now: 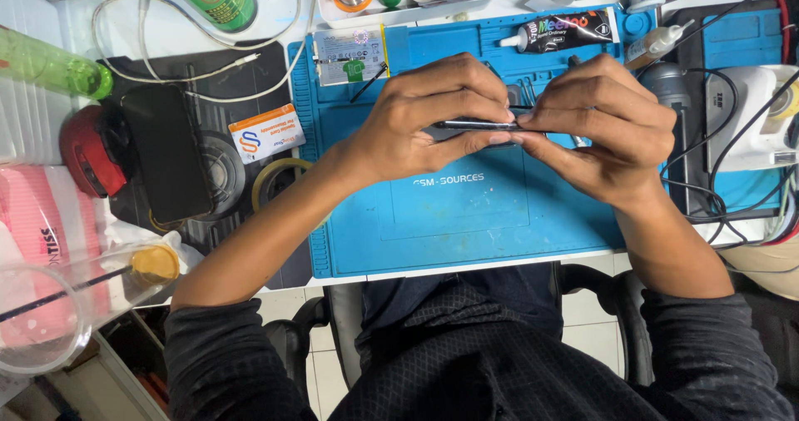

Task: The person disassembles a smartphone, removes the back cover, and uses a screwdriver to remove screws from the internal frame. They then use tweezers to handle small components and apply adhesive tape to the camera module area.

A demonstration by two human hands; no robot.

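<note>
Left hand and right hand closed on a thin dark flat phone, pinched edge-on above the blue rubber work mat, black glue tube laid at the mat's far edge.

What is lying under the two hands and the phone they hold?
Under the left hand, right hand and phone lies the blue mat. The mat's part directly beneath them is covered, so anything there cannot be seen.
</note>
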